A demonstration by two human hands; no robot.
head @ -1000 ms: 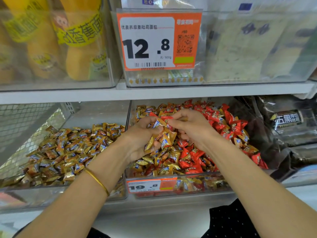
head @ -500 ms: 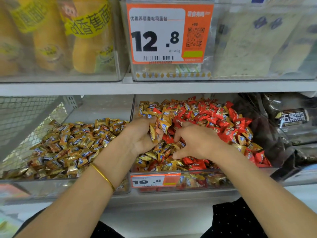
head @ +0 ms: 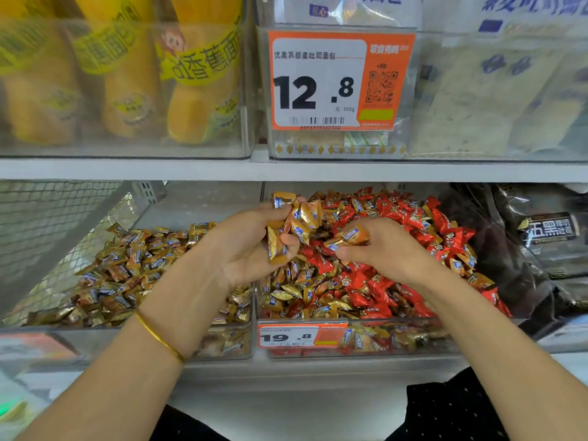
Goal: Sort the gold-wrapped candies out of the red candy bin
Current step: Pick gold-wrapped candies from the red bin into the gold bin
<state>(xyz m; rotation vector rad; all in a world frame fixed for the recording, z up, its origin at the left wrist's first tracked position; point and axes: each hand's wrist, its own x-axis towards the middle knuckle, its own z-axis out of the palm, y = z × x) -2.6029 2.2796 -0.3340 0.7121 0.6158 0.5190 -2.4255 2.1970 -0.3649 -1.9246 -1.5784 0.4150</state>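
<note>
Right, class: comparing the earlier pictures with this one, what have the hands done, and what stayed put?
The right hand, dug palm-down into the mixed pile half a second ago, has lifted out pinching one gold-wrapped candy. The left hand has lifted a little, still holding its bunch of gold-wrapped candies. The clear plastic bin of red and gold candies and the neighbouring pile of gold candies are unchanged.
</note>
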